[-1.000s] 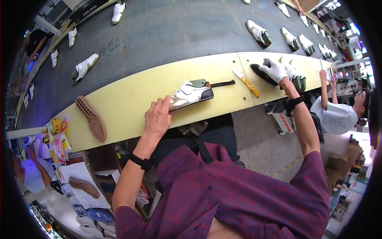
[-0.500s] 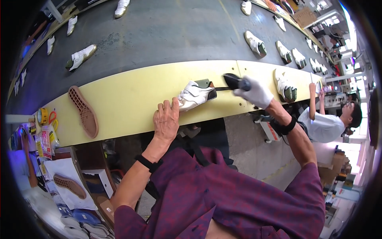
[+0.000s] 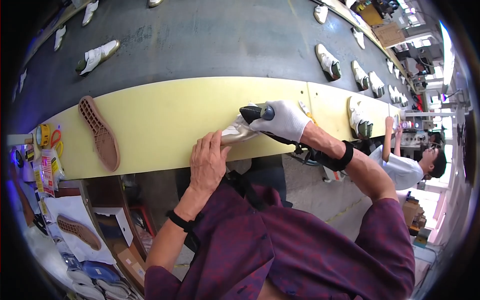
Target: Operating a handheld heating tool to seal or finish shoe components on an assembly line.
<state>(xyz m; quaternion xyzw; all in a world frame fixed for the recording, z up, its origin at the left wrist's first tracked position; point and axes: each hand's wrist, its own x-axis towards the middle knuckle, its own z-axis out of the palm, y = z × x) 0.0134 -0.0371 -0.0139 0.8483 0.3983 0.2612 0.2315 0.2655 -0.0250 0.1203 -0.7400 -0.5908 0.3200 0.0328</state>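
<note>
One glossy white-and-gold shoe

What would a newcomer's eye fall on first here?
Probably the white-gloved right hand, gripping a dark handheld tool over the pale shoe near the centre, with the bare left hand at its toe. Next, the brown gridded sole toward the left end of the yellow bench. Beyond, white shoes dot the dark surface.
</note>
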